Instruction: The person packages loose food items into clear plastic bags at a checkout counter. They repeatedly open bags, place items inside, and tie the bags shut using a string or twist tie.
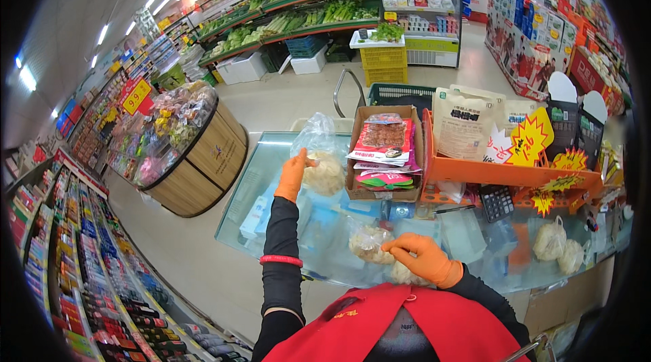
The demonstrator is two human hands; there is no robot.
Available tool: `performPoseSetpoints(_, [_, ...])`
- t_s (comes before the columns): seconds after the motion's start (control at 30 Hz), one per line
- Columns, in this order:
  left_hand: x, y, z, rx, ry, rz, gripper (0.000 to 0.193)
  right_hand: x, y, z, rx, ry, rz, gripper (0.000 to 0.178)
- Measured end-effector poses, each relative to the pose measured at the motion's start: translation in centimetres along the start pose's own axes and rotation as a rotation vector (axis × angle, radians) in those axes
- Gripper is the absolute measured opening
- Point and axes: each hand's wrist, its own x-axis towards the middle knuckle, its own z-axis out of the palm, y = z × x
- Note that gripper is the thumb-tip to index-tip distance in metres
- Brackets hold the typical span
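My left hand [293,176], in an orange glove, is stretched over the glass counter. Its fingers are closed at the side of a clear plastic bag [324,173] that bulges with a pale, yellowish food I cannot name. The bag's loose upper part stands up toward the far side. Nearer to me, my right hand [427,258], gloved in orange too, pinches the edge of a smaller clear bag [368,242] with similar pale contents. Another pale bundle [405,274] lies partly hidden beneath this hand.
A cardboard box [382,194] of packaged snacks stands right of the left hand. Beyond it are an orange rack [508,170], a calculator [496,202] and a pen [455,210]. Two tied pale bags [550,240] rest at the counter's right. A round candy bin [203,158] stands left.
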Motion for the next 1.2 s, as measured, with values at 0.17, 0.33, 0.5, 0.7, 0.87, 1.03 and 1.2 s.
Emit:
performPoseSetpoints(0.17, [-3.1,3.4,3.9,0.081,-0.053,0.008,0.027,-0.2,0.4,0.5,0.076,0.011,0.057,0.018])
performPoseSetpoints(0.33, [-3.9,2.8,1.0,-0.608,-0.143,0.143,0.021,-0.1,-0.2,0.3,0.232,0.021,0.211,0.019])
performPoseSetpoints(0.5, [-9.7,10.1,4.1,-0.919,-0.311,0.144,0.04,1.1,-0.5,0.3,0.106,0.034,0.039,0.024])
performPoseSetpoints(0.7, [-18.9,18.1,8.9,-0.387,-0.726,0.007,0.053,3.5,-2.9,1.1,0.071,0.149,-0.386,0.032])
performPoseSetpoints(0.87, [-22.8,21.4,12.2,-0.365,-0.853,-0.049,0.07,-0.6,-3.3,-1.2,0.028,0.232,-0.494,0.03])
performPoseSetpoints(1.03, [-25.0,24.7,18.3,-0.424,-1.06,-0.175,0.076,-6.7,-3.5,-6.4,0.314,0.335,-0.246,0.028])
performPoseSetpoints(1.2, [-24.8,22.5,26.8,-0.496,-1.318,-0.243,0.042,-11.1,-2.1,-10.2,0.126,0.559,-0.116,0.047])
